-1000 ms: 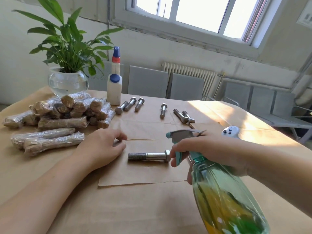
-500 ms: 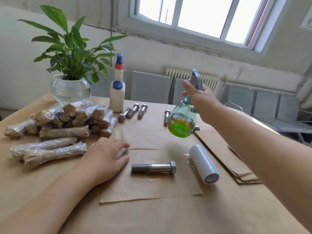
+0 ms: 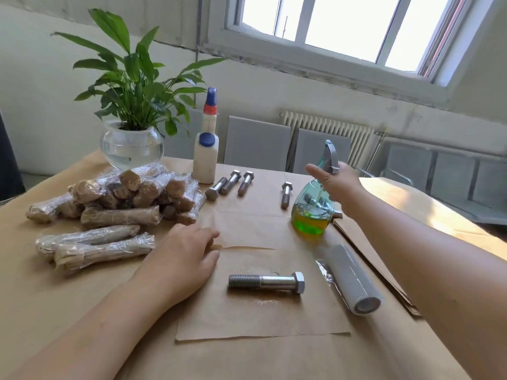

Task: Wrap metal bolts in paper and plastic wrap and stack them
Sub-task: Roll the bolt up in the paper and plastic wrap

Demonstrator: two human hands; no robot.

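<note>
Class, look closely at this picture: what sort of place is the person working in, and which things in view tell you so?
Probably an office or meeting room used as a makeshift packing station. A radiator sits under a large window, grey chairs line the paper-covered table, and a potted plant stands beside wrapped bolts.

Bystanders on the papered table

A potted plant [image 3: 131, 105] and white glue bottle [image 3: 205, 157] are standing far beyond the fingers, backed by a radiator [image 3: 329, 130].

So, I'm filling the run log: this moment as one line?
right hand holds spray bottle | left hand rests on paper sheet | bolt unwrapped
</note>
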